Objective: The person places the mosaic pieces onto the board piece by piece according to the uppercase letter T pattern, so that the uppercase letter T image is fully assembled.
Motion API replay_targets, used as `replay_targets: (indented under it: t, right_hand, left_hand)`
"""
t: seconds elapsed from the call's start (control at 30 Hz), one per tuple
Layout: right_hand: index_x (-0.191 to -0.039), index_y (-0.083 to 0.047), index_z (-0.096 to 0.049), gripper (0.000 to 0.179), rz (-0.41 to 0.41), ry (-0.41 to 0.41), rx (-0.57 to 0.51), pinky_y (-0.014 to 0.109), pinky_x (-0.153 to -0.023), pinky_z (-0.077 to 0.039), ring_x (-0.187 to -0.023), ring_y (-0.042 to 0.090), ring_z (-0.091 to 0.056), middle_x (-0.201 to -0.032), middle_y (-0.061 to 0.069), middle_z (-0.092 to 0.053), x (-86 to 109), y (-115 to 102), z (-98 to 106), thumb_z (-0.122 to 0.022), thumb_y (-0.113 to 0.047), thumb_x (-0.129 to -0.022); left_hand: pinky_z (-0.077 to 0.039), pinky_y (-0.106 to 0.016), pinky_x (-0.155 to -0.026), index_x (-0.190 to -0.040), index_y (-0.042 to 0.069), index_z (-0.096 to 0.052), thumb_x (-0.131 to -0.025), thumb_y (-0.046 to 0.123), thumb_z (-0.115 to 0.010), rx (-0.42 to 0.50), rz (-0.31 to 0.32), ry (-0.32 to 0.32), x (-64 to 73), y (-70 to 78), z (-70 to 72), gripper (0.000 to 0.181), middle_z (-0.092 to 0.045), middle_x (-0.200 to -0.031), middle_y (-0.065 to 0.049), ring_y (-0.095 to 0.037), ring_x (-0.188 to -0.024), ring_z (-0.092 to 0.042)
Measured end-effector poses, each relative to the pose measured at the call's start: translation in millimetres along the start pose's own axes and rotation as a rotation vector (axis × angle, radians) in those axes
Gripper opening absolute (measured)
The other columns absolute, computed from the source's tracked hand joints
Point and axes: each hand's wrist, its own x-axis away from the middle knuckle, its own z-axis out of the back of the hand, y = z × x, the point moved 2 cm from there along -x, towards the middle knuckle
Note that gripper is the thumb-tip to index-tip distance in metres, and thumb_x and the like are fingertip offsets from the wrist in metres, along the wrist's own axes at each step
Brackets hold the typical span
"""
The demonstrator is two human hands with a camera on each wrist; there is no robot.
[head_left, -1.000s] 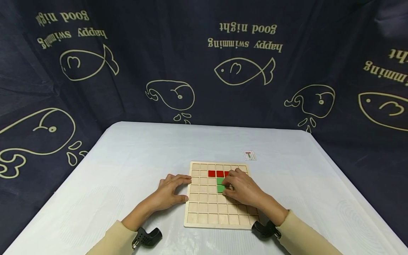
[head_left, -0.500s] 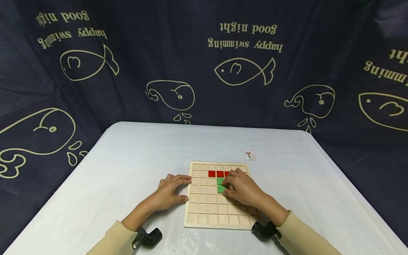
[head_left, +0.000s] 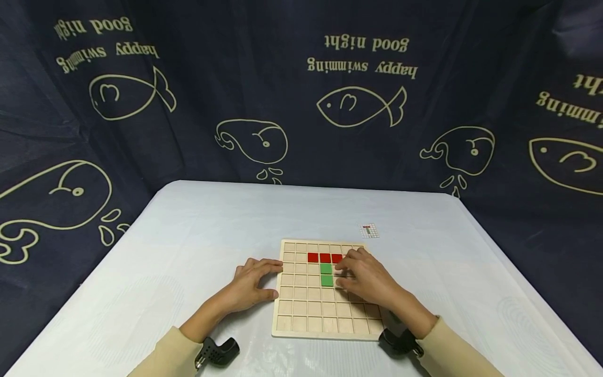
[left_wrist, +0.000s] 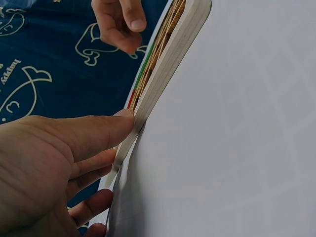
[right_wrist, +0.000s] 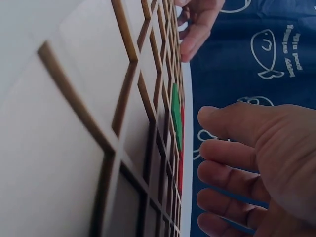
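A square wooden grid board lies on the table. Three red tiles stand in a row in its second row of cells. Below the middle one, two green tiles form a column. My left hand touches the board's left edge with thumb and fingertips; in the left wrist view its thumb rests against the board's side. My right hand hovers over the board just right of the green tiles. Its fingers are loosely bent, with nothing between them in the right wrist view.
A small card printed with a grid and a red and green T shape lies beyond the board's far right corner. White cloth covers the table. A dark curtain with fish drawings hangs behind it.
My right hand has come off the green tiles and shifted right, so both green tiles and the third red tile show more fully. My left hand has stayed at the board's edge.
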Motion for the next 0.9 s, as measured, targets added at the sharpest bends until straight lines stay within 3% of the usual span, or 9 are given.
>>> replay_targets:
  t: [0.13,0.23,0.3,0.9]
  right_hand:
    - [-0.097,-0.012,-0.071,0.024,-0.024,0.012,-0.012,0.037,-0.089,-0.045,-0.086,0.010,-0.047,-0.092,-0.004,-0.062,4.6,4,5,-0.076,-0.025,-0.077]
    - [-0.096,-0.012,-0.071,0.024,-0.036,0.029,-0.014,0.027,-0.071,-0.043,-0.083,0.007,-0.045,-0.092,-0.005,-0.062,9.2,7,8,-0.076,-0.025,-0.077]
    - [-0.096,-0.012,-0.071,0.023,-0.041,0.044,-0.017,0.025,-0.069,-0.042,-0.082,0.007,-0.044,-0.093,-0.006,-0.062,12.8,10,11,-0.076,-0.024,-0.077]
    - [-0.093,-0.013,-0.072,0.021,-0.099,0.146,-0.021,0.025,-0.067,-0.042,-0.083,0.012,-0.050,-0.087,-0.007,-0.061,52.9,30,30,-0.078,-0.022,-0.074]
  left_hand:
    - [-0.025,-0.035,-0.085,-0.124,0.014,-0.060,-0.076,0.023,-0.075,-0.001,0.002,0.000,0.1,-0.2,-0.1,0.051,-0.052,-0.137,0.007,-0.014,-0.112,-0.043]
    - [-0.025,-0.034,-0.085,-0.124,0.014,-0.060,-0.076,0.023,-0.075,-0.005,-0.003,0.002,0.1,0.1,0.4,0.051,-0.053,-0.137,0.007,-0.015,-0.112,-0.043]
    - [-0.025,-0.034,-0.085,-0.124,0.013,-0.060,-0.076,0.023,-0.074,-0.007,-0.005,0.004,0.3,0.4,0.8,0.051,-0.053,-0.137,0.006,-0.015,-0.112,-0.043]
    - [-0.025,-0.033,-0.084,-0.125,0.013,-0.060,-0.076,0.024,-0.075,-0.004,-0.010,0.003,0.6,1.1,1.3,0.052,-0.053,-0.138,0.005,-0.015,-0.111,-0.043]
